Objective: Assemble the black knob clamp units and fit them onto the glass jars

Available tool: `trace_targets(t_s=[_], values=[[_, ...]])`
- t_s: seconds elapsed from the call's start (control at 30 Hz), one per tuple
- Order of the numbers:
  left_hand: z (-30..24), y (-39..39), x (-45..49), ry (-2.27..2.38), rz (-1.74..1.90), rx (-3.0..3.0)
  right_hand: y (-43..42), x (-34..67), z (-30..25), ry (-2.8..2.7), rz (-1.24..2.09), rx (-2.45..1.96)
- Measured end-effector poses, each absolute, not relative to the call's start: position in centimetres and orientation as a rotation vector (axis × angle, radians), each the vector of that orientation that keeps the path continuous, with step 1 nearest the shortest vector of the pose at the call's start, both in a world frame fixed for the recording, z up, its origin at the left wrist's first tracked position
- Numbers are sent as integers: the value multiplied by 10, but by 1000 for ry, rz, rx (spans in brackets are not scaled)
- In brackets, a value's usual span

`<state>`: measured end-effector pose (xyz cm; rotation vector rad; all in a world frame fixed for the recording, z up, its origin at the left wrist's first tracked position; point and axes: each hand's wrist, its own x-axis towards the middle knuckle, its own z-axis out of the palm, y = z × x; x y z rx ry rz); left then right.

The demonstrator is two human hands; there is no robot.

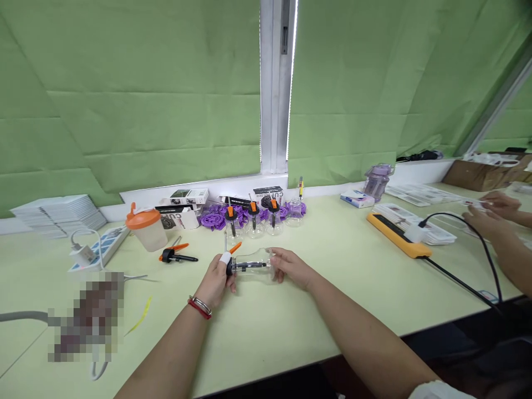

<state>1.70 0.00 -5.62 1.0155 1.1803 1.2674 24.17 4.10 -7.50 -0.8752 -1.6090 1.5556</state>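
Left hand (216, 280): grips black cap (229, 266) of clear bottle (252, 265)
Right hand (291, 267): closed around its other end
Bottle: sideways, above pale yellow-green table (266, 338)
Rear box (268, 191): reads "HOLDER"
Backdrop: creased green sheeting (166, 122)

A pale yellow-green table (266, 332) spreads beneath the left hand (216, 272) and the right hand (293, 267). Beyond them stand three clear bottles (254, 228) with black-and-orange tops, purple pieces (211, 219) close behind. Left of the left hand lie a black part (168, 255), an orange-lidded cup (147, 231) and a white power strip (108, 244) — farther off, a white stack (58, 216). Well right of the right hand lies a yellow-orange power strip (394, 235) — past it, a lavender bottle (377, 184).
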Motion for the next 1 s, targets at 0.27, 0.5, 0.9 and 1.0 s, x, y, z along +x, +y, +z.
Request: trace_targets(t_s=[0.27, 0.5, 0.9, 1.0], values=[[-59, 3, 16, 1174, 1302, 1013, 40, 243, -74, -1617, 1492, -839], [-60, 1, 16, 1181, 1296, 1015, 39, 241, -75, -1601, 1568, -823], [-60, 3, 16, 1179, 1297, 1022, 39, 241, -74, -1600, 1559, -744], [-61, 1, 17, 1182, 1288, 1029, 40, 239, -75, -1604, 1611, -812]])
